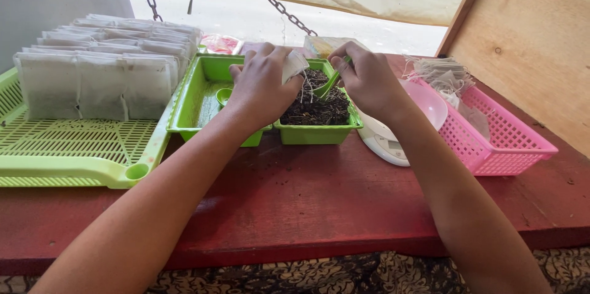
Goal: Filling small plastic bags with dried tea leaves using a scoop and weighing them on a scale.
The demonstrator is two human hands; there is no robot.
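My left hand (261, 85) holds a small white drawstring pouch (295, 64) over a green tub (319, 132) filled with dark dried leaves (319, 106). My right hand (367, 79) grips a green spoon (327, 85), its bowl tipped toward the pouch's mouth. The pouch's strings hang down over the leaves. Both hands meet above the tub.
A second green tub (200, 100) with a green scoop (224, 95) sits left of the first. A light-green slotted tray (67, 146) holds rows of filled white pouches (98, 73). A white scale with pink bowl (393, 140) and a pink basket (498, 140) of empty pouches stand to the right on the red table (307, 202).
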